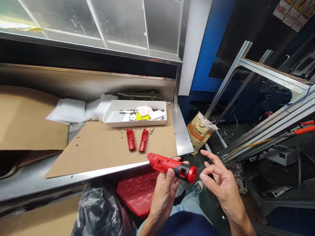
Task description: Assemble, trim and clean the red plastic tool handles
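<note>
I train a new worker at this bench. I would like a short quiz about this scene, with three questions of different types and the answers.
1. True or false: the right hand is holding the red-and-black tool.

2. Where do the two loose red parts lie, relative to the white tray?
A. In front of it, on the cardboard sheet
B. Inside it
C. On the floor under it

3. Fill in the blank: the sack beside the steel bench shows the plastic name ____.

Key:
1. False: the left hand holds it; the right hand is open and empty.
2. A
3. ABS
</note>
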`<action>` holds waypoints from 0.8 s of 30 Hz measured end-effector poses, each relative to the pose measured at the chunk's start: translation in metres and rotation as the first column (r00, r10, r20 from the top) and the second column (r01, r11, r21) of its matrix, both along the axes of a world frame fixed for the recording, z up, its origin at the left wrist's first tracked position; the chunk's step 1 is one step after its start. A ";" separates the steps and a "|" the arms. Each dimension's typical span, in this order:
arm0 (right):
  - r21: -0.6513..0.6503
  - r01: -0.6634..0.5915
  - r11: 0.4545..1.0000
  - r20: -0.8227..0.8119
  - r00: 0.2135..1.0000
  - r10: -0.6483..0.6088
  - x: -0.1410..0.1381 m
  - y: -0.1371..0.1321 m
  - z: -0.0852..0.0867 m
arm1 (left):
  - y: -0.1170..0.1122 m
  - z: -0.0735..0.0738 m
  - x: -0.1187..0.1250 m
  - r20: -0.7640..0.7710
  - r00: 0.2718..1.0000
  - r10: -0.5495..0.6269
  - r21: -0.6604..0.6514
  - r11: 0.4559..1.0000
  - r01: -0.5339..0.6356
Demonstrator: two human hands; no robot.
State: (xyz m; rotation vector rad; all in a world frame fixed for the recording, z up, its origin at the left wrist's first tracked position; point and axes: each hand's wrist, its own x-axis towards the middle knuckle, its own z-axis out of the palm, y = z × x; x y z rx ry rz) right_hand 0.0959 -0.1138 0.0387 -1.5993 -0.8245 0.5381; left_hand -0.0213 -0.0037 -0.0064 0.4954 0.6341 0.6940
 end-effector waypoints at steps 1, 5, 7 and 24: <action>-0.012 0.007 1.000 0.029 1.000 -0.007 -0.003 0.001 0.001 | -0.001 0.001 0.000 0.002 1.000 -0.006 -0.005 1.000 0.006; -0.056 0.057 0.997 0.122 0.991 -0.050 -0.011 0.004 0.002 | -0.007 0.007 0.001 -0.007 1.000 -0.030 0.029 0.999 0.030; -0.064 0.069 0.996 0.158 0.986 -0.058 -0.012 0.004 0.001 | -0.009 0.012 0.002 -0.011 1.000 -0.028 0.041 0.999 0.028; -0.045 0.187 0.981 0.365 0.918 -0.159 -0.014 -0.007 -0.001 | -0.017 0.011 0.009 -0.128 0.992 0.002 0.042 0.999 0.004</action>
